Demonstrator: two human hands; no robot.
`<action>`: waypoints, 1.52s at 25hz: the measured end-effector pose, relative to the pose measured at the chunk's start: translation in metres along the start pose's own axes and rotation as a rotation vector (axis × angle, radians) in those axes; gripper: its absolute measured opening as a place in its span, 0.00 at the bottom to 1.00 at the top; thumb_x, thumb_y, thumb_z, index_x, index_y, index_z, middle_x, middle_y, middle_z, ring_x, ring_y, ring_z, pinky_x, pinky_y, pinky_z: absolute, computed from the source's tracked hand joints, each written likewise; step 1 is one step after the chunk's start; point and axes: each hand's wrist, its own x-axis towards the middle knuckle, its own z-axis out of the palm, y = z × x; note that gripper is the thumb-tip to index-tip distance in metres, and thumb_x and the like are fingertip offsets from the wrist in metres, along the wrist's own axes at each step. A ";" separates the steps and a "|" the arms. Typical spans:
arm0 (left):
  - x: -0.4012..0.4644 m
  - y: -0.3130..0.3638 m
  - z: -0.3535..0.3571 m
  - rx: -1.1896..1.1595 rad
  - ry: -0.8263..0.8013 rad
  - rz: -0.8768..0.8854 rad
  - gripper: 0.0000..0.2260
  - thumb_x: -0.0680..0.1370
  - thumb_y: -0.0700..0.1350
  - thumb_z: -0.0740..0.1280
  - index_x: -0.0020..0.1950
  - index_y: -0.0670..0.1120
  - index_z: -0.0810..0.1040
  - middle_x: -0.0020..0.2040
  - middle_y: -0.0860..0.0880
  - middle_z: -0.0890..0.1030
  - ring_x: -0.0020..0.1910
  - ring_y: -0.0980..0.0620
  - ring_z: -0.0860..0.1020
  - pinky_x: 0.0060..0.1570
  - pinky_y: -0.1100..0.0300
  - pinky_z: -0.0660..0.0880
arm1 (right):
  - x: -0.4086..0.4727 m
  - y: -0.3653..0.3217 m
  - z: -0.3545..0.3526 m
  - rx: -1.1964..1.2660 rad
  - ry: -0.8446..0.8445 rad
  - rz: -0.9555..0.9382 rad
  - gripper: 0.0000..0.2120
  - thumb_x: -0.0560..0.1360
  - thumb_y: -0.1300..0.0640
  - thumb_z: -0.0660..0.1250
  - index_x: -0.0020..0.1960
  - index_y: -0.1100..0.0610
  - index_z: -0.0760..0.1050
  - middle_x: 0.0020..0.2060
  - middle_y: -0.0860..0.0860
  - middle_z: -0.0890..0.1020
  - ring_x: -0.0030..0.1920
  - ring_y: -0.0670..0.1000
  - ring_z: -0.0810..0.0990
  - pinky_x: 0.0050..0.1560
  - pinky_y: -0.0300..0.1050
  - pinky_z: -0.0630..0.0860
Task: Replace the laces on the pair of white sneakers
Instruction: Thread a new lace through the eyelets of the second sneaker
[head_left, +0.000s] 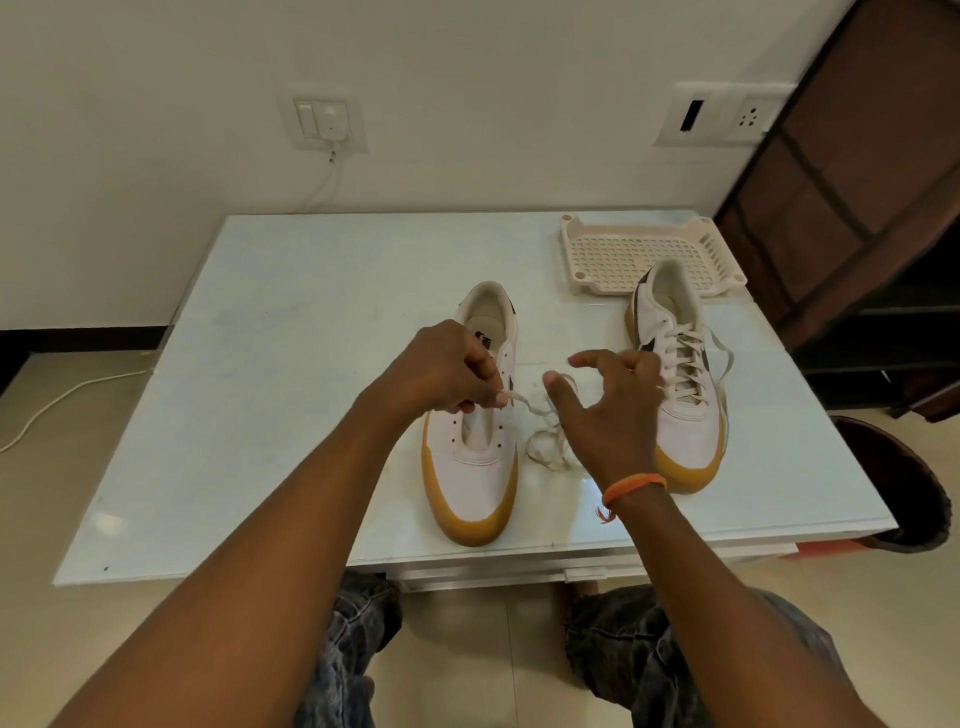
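Observation:
Two white sneakers with tan soles stand on the pale glass table (270, 395). The left sneaker (475, 478) has bare eyelets, toe toward me. The right sneaker (685, 395) is laced, with loose lace ends trailing off its side. A cream lace (545, 441) lies in a loose heap between the shoes. My left hand (441, 369) hovers over the left sneaker's tongue and pinches one end of that lace. My right hand (602, 410), with an orange wrist band, is spread over the heap, fingers apart, holding nothing.
A cream plastic perforated tray (623, 254) sits at the table's far right, just behind the right sneaker. A brown fabric shelf unit (857, 182) stands to the right. A dark round bin (904, 488) is on the floor by the table's right edge. My knees are under the near edge.

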 end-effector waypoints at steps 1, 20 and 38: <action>0.000 0.000 -0.001 0.014 -0.010 0.027 0.06 0.68 0.43 0.79 0.42 0.45 0.86 0.35 0.49 0.84 0.33 0.54 0.81 0.33 0.66 0.76 | -0.003 -0.007 0.002 0.176 -0.099 -0.014 0.11 0.73 0.50 0.73 0.54 0.50 0.80 0.55 0.49 0.75 0.53 0.47 0.76 0.53 0.44 0.75; -0.011 -0.045 0.010 -0.030 0.141 -0.437 0.04 0.71 0.37 0.76 0.44 0.39 0.83 0.38 0.42 0.84 0.36 0.47 0.85 0.41 0.54 0.83 | -0.034 -0.007 0.062 -0.272 -0.197 -0.426 0.03 0.69 0.61 0.76 0.40 0.56 0.83 0.50 0.54 0.75 0.48 0.55 0.75 0.45 0.50 0.79; -0.019 -0.068 0.046 -0.036 0.328 -0.394 0.02 0.71 0.40 0.77 0.41 0.44 0.86 0.41 0.48 0.85 0.41 0.52 0.83 0.51 0.54 0.81 | -0.018 -0.015 0.069 -0.297 -0.553 -0.053 0.07 0.75 0.49 0.69 0.53 0.47 0.82 0.57 0.50 0.61 0.60 0.57 0.63 0.63 0.54 0.64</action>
